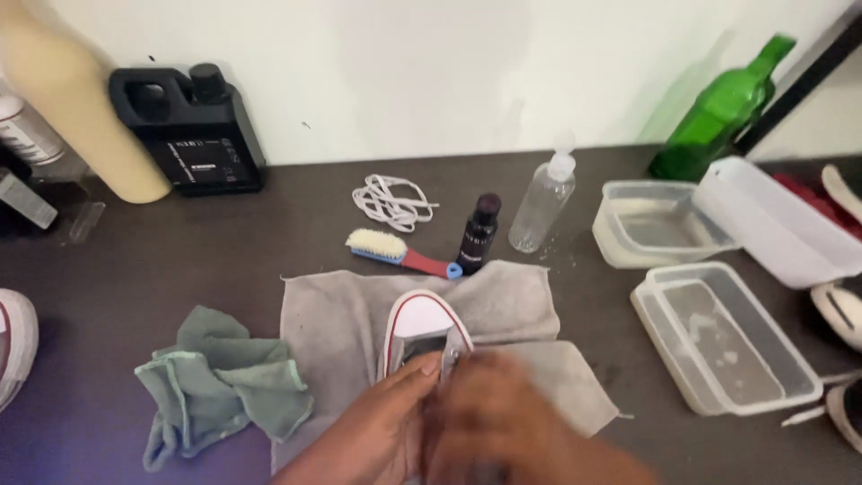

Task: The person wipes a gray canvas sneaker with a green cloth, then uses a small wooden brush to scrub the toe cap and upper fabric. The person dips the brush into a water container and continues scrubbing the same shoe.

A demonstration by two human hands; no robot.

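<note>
A white-toed sneaker [420,319] lies on a grey cloth [334,314], its toe pointing away from me. My left hand [382,427] grips the shoe's left side near the eyelets. My right hand [512,422], blurred by motion, is on the shoe's right side at the tongue, covering the rear of the shoe. Just past the cloth lie a small brush [395,251] with pale bristles and a red and blue handle, a dark little bottle [478,233] and a coil of white laces [391,202].
A crumpled green cloth [220,382] lies at left. A clear spray bottle [541,202], clear plastic tubs [723,337], a lid and a green glass bottle [718,112] stand at right. A black jug [193,130] and a cream bottle [76,99] are at the back left. Other shoes poke in at both edges.
</note>
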